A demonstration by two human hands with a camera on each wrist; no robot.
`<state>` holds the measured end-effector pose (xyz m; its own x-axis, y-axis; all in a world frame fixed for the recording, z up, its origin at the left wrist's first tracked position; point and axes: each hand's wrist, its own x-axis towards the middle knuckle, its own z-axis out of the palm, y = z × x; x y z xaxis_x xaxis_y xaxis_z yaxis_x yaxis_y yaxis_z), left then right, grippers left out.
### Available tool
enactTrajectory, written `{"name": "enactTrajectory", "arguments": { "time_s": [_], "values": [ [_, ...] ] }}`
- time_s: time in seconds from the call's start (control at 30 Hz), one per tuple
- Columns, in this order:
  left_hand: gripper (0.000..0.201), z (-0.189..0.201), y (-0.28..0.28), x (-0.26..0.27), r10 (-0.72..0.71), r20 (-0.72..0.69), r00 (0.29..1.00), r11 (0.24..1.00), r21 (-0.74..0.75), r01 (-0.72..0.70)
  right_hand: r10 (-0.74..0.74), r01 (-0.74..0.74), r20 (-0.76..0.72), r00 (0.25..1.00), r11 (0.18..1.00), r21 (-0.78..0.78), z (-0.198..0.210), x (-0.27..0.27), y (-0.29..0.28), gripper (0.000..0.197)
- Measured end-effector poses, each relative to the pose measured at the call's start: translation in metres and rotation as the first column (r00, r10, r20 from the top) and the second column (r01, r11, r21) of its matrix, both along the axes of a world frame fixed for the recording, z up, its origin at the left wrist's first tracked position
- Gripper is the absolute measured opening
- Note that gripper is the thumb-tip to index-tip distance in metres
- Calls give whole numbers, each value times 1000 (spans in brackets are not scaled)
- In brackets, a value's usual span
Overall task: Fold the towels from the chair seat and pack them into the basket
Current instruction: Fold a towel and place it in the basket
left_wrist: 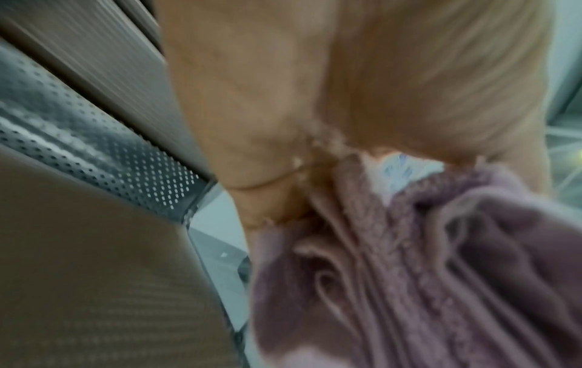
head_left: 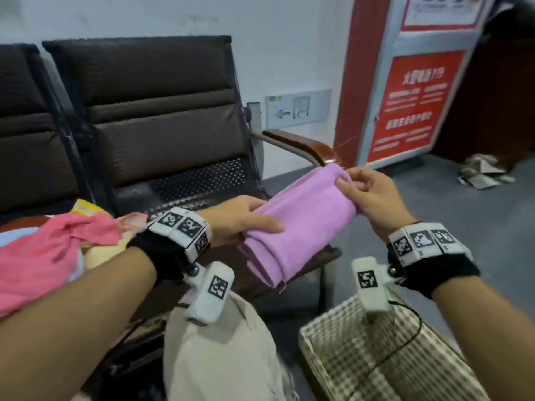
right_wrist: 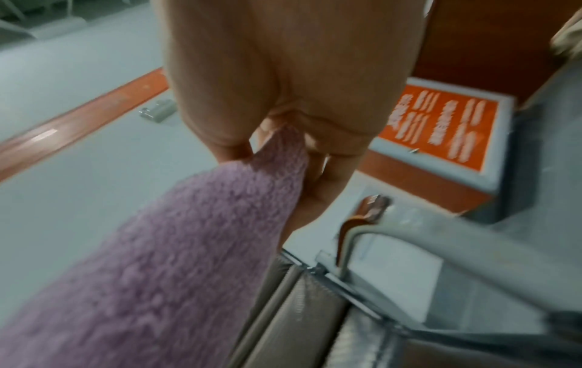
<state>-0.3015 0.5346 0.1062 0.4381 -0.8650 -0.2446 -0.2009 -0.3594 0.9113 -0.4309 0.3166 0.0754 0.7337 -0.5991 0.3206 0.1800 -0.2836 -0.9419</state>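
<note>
I pinch the folded lilac towel (head_left: 301, 224) in mid-air between my left hand (head_left: 243, 218) and right hand (head_left: 373, 195), above the checked basket (head_left: 341, 351), not yet packed, while pink towels (head_left: 43, 256) wait unfolded at my left.

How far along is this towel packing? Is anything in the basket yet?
Early, it seems. In hand: a lilac towel, already folded into layers, held in the air by the left hand and right hand. The visible part of the checked basket below shows no towel yet. Left: a pink towel and other cloths lie unfolded on the left.
</note>
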Motion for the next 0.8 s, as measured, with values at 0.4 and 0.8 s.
{"name": "enactTrajectory", "arguments": {
  "time_s": [0.4,0.8],
  "values": [
    [21,-201,-140,-70,-571,172,802,706,601,374,-233,311,-501,833,947,76,-212,-126,-63,14],
    [33,-318,-146,-92,-787,153,597,445,811,380,-192,123,-808,557,981,-148,-329,-116,-51,21]
  ]
}}
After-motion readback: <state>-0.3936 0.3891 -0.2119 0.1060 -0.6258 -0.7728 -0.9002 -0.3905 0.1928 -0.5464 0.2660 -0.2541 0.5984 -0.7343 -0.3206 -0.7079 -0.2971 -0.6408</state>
